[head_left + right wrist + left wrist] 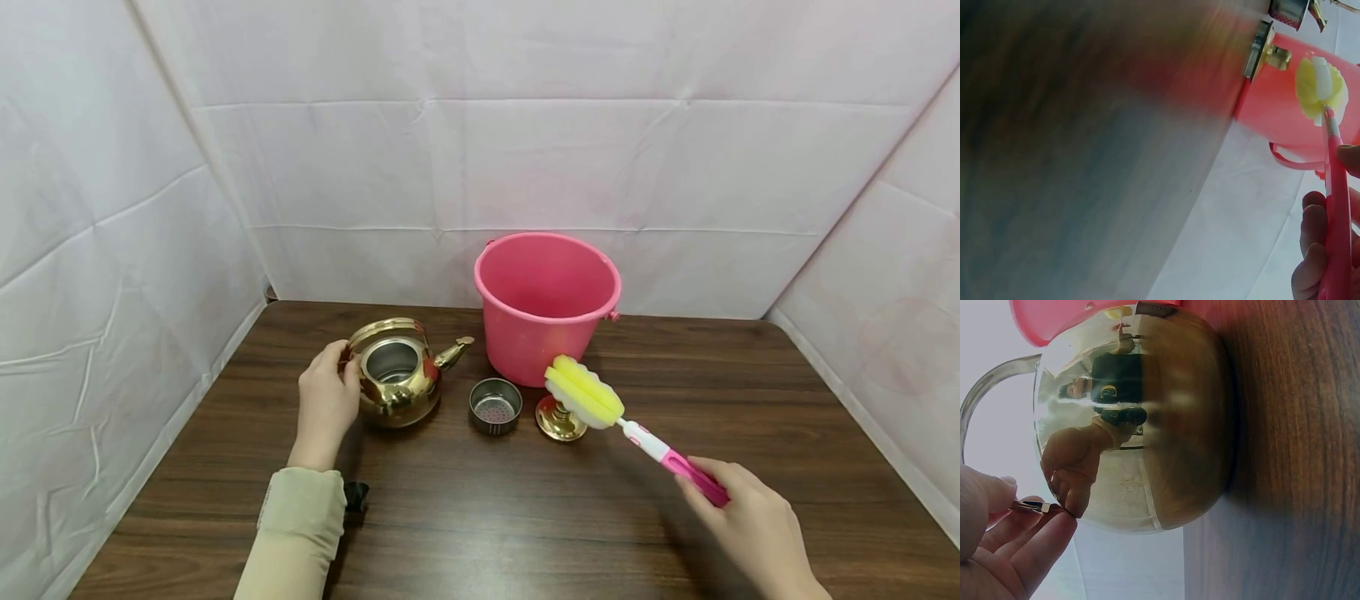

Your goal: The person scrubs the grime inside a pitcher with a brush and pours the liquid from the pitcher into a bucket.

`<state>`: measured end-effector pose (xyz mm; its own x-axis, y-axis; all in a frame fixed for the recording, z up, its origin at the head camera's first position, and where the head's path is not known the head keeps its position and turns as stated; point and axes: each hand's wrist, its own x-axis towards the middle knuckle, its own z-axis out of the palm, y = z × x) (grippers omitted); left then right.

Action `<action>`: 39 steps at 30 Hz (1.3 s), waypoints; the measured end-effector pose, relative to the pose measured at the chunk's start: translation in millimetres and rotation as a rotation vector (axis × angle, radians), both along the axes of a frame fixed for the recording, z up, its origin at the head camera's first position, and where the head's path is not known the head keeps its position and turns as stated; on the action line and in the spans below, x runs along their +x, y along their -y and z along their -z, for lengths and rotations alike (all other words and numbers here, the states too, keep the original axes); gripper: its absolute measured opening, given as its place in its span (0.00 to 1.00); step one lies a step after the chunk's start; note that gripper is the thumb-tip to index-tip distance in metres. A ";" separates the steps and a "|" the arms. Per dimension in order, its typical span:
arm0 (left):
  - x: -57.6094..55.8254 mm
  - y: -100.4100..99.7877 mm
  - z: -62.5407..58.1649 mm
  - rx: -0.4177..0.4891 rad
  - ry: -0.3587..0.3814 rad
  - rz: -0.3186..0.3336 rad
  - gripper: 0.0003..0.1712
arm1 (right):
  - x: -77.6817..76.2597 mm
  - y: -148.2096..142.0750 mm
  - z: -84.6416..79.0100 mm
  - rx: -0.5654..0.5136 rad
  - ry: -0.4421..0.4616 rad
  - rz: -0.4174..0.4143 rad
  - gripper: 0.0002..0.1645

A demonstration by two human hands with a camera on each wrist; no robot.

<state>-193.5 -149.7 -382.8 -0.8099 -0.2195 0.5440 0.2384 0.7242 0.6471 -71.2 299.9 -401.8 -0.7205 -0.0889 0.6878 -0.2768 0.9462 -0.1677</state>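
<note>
A shiny gold teapot (400,401) stands upright on the table without its lid, its spout pointing right. My left hand (328,403) pinches the left end of its arched handle between thumb and fingers, as the left wrist view shows close up. In my right hand (752,518) I grip the pink and white handle of a sponge brush (587,392). Its yellow and white head is raised in front of the bucket and partly hides the gold lid (561,425). A small metal strainer cup (495,407) sits between the teapot and the lid.
A pink bucket (525,346) stands behind the strainer and lid, near the table's back edge. White sheeting (360,167) hangs behind and on both sides of the dark wooden table (465,525). A small black object (356,497) shows beside my left sleeve.
</note>
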 end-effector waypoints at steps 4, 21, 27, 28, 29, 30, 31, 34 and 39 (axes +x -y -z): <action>0.4 0.1 -0.1 0.003 -0.002 0.003 0.13 | 0.9 -3.7 1.0 -0.009 0.003 0.008 0.18; -1.7 0.3 1.9 -0.015 -0.058 0.002 0.12 | -0.9 -13.5 -4.3 -0.090 0.145 0.082 0.13; -1.6 -0.6 1.0 -0.016 -0.069 0.004 0.12 | -3.5 -16.6 -5.2 -0.087 0.183 0.115 0.13; -1.7 -0.7 0.9 -0.016 -0.071 0.005 0.12 | -3.9 -16.9 -5.5 -0.089 0.188 0.123 0.13; -1.6 -0.7 0.8 -0.015 -0.072 0.006 0.11 | -4.4 -17.2 -6.0 -0.092 0.200 0.134 0.13; -1.7 -0.7 0.7 -0.013 -0.071 0.006 0.11 | -4.9 -17.4 -6.6 -0.094 0.211 0.143 0.13; -1.6 -0.5 0.8 -0.011 -0.070 0.007 0.11 | -5.5 -17.5 -7.1 -0.096 0.225 0.152 0.13; -1.2 0.0 0.9 -0.007 -0.063 0.008 0.11 | -7.8 -17.3 -8.9 -0.101 0.274 0.178 0.15; -0.4 0.2 1.7 -0.006 -0.050 0.009 0.11 | -11.5 -16.0 -11.6 -0.103 0.345 0.213 0.17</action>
